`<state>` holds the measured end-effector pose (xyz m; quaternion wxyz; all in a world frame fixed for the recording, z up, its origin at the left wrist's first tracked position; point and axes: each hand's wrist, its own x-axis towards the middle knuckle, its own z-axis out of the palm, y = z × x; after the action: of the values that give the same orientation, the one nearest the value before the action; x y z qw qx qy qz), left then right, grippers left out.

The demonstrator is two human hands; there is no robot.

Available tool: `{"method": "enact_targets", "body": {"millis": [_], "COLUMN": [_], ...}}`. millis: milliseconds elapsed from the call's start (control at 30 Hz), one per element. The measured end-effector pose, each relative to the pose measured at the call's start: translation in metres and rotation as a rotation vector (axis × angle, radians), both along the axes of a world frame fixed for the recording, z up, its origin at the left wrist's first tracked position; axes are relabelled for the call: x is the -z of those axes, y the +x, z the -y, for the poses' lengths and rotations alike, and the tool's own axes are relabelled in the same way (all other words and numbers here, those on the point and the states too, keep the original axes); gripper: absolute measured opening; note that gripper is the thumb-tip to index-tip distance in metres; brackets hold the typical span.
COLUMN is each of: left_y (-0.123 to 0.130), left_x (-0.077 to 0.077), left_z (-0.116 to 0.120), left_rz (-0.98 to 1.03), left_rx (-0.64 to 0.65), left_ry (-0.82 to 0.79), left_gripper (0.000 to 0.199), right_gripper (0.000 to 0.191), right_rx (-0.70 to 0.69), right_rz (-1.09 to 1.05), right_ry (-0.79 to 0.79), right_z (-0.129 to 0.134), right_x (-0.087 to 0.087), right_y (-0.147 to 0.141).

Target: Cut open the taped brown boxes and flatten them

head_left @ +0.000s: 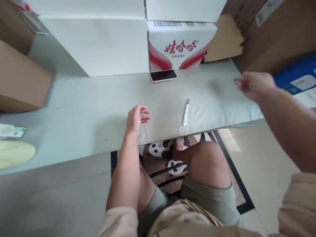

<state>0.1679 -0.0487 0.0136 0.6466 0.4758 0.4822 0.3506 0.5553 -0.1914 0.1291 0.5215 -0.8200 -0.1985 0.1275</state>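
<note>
Left hand: yours is near the middle of the frame, empty, fingers loosely spread and slightly curled; whether it touches the pale green table cover you cannot tell from here.
Right hand: at the right of the frame, fingers curled inward and blurred; you cannot tell whether they pinch anything. It is near the blue package at the right edge.
White utility knife: lying right of centre on the cover, between your hands and touched by neither, its metal tip pointing up the frame.
Smartphone: lying face up at upper centre, just in front of the white Wahaha water carton.
Step at the table: probably a gap between grips, your left hand idle and your right arm extended to the side.
Next move at the table: any pick-up would call for closing your fingers around the thing; with the knife, take the handle at its lower end and avoid the tip.
</note>
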Motion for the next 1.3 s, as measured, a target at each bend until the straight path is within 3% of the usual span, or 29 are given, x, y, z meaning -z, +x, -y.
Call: {"method": "enact_targets", "body": {"millis": [100, 200, 367, 500, 633, 767, 867, 1100, 1300], "left_y": [-0.006, -0.015, -0.035, -0.06, -0.089, -0.115, -0.128, -0.146, -0.146], "left_x": [0.0, -0.002, -0.011, -0.018, -0.02, -0.022, -0.025, -0.033, -0.03], "left_z": [-0.002, -0.002, 0.005, 0.007, 0.003, 0.001, 0.001, -0.006, -0.021], "left_rz": [0.041, 0.095, 0.103, 0.143, 0.189, 0.215, 0.247, 0.378, 0.456], "left_rx": [-0.026, -0.056, -0.08, -0.114, -0.194, -0.293, -0.352, -0.43, -0.493], "left_ry": [0.015, 0.04, 0.086, 0.14, 0.172, 0.15, 0.116, -0.044, -0.08], "left_gripper": [0.037, 0.032, 0.008, 0.008, 0.014, 0.016, 0.017, 0.013, 0.015], "right_gripper": [0.02, 0.016, 0.013, 0.013, 0.01, 0.013, 0.017, 0.025, 0.051], "right_rx": [-0.012, -0.064, -0.205, -0.392, -0.677, -0.981, -1.16, -1.418, -1.486], "right_rz": [-0.221, -0.309, -0.3, -0.202, -0.099, 0.026, 0.147, 0.472, 0.794], "right_ry": [-0.084, -0.13, -0.195, -0.28, -0.312, -0.302, -0.226, -0.018, 0.299], "right_z": [0.015, 0.026, 0.019, -0.008, -0.055, -0.12, -0.171, -0.272, -0.332], "right_x": [0.027, 0.043, 0.037, 0.03, 0.04, 0.05, 0.048, 0.032, 0.005], "right_y": [-0.044, -0.077, -0.115, -0.16, -0.222, -0.299, -0.36, -0.479, -0.567]}}
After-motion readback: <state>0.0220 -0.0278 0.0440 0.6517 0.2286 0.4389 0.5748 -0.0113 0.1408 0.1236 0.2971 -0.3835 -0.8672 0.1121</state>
